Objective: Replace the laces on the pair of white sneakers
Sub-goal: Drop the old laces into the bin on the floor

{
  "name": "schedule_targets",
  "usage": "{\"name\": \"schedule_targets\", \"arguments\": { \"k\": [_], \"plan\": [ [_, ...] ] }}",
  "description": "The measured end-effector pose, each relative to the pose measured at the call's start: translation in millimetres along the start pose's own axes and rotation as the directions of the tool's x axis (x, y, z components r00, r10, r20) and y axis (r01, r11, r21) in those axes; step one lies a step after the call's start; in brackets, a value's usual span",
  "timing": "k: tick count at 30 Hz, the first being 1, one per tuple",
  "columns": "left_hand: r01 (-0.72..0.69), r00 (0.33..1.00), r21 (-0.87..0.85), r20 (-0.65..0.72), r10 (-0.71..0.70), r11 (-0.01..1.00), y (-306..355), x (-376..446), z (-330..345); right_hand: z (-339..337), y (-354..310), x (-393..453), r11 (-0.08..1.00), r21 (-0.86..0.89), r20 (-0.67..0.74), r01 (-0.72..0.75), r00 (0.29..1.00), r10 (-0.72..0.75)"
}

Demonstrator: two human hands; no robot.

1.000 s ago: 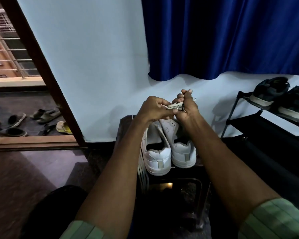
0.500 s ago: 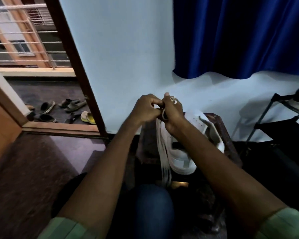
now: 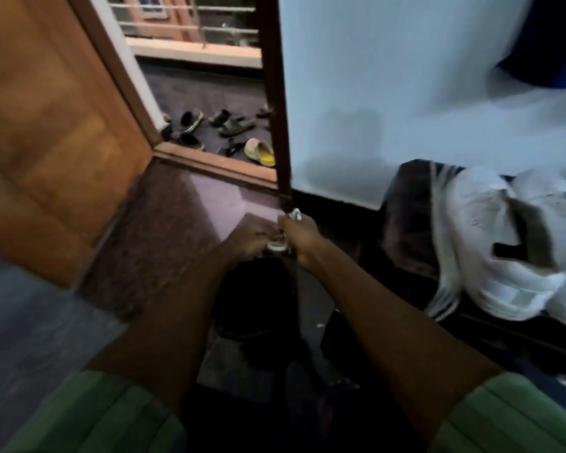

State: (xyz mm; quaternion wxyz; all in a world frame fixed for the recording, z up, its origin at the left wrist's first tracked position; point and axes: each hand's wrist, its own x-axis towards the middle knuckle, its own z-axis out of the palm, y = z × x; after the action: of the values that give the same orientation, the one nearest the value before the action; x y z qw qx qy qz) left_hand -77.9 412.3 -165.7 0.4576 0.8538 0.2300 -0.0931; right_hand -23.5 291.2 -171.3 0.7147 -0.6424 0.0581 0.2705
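Note:
The view is blurred. The pair of white sneakers [image 3: 504,246] lies on a dark low stand [image 3: 406,223] at the right, and loose white laces [image 3: 440,302] hang over the stand's near side. My two hands meet left of the stand, above a dark round bin [image 3: 255,305]. My right hand [image 3: 303,238] grips a small white lace bundle [image 3: 294,214] that sticks out above its fingers. My left hand [image 3: 245,243] pinches the white loop of the bundle that shows between the hands. Neither hand touches the sneakers.
An open wooden door [image 3: 53,125] stands at the left. Beyond the doorway threshold [image 3: 216,165], several sandals [image 3: 236,125] lie on a balcony floor. A pale wall [image 3: 389,93] runs behind the stand, with a blue curtain [image 3: 549,44] at the top right.
The view has swung left and down, so the sneakers now sit at the right. My hands, still together on the bundle, have left the sneakers and are over the dark bin.

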Motion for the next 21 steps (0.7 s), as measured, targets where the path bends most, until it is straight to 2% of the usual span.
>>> {"name": "schedule_targets", "arguments": {
  "k": [2, 6, 8, 12, 14, 21],
  "plan": [
    [0.032, 0.998, 0.187, 0.055, -0.043, 0.982, -31.3, 7.0, -4.1, 12.1, 51.1, 11.5, 0.995, -0.097, -0.018, -0.032, 0.999, 0.031],
    [0.178, 0.967, 0.432, 0.091, -0.24, 0.884, -86.7, 34.5, -11.3, 26.8, 124.0, 34.6, 0.916, -0.396, -0.051, -0.061, 0.998, 0.045],
    [0.158, 0.961, 0.522, 0.113, -0.252, 0.838, -102.1, 44.1, -11.0, 27.5, 144.0, 46.7, 0.88, -0.469, -0.007, -0.074, 0.997, 0.08],
    [0.094, 0.973, 0.568, 0.119, -0.195, 0.817, -120.6, 55.7, -2.6, 17.7, 167.8, 69.2, 0.759, -0.648, 0.059, -0.066, 0.989, 0.136],
    [0.077, 0.972, 0.577, 0.138, -0.19, 0.813, -120.3, 58.8, 1.3, 10.9, 172.5, 79.9, 0.688, -0.725, 0.036, -0.048, 0.994, 0.106],
    [0.031, 0.963, 0.644, 0.185, -0.196, 0.764, -117.7, 44.3, -2.9, -8.4, 144.6, 73.7, 0.553, -0.833, 0.023, 0.008, 1.0, 0.02]
  ]
}}
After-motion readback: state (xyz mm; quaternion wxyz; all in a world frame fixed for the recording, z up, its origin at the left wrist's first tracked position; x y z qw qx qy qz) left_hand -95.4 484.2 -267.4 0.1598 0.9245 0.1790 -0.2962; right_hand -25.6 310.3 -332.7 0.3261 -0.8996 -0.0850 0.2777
